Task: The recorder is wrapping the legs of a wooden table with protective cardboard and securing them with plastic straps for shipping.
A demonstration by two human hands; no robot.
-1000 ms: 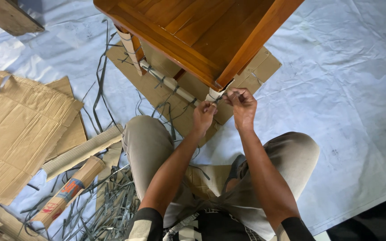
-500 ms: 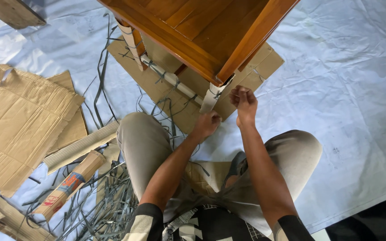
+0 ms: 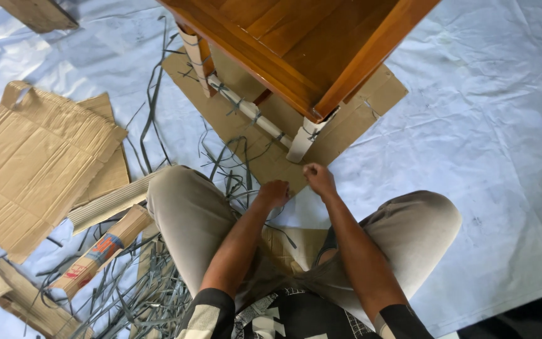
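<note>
The wrapped table leg (image 3: 301, 143) stood on a flat sheet of brown cardboard (image 3: 352, 122), at the near corner of a polished wooden table (image 3: 302, 44) that filled the top of the view. The leg was sheathed in pale cardboard and bound near its top with dark strapping. A wrapped crossbar (image 3: 246, 112), tied at intervals with the same dark strapping, ran from it to a second wrapped leg (image 3: 194, 53) further back.

The person sat on the floor with knees spread, both hands low in front of the leg and apart from it. The left hand (image 3: 275, 193) was curled loosely over the near edge of the cardboard sheet; whether it pinched anything could not be told. The right hand (image 3: 318, 177) was closed in a loose fist just beside it, near the foot of the leg, and what it gripped, if anything, could not be made out.

Loose dark strapping strips (image 3: 230, 169) trailed across the cardboard toward the left knee. A heap of cut strips (image 3: 152, 289) lay at the lower left, with a cardboard tube (image 3: 101, 251) and a corrugated roll (image 3: 111, 204) beside it. Torn cardboard pieces (image 3: 32, 163) lay further left on the pale floor sheet (image 3: 484, 144).
</note>
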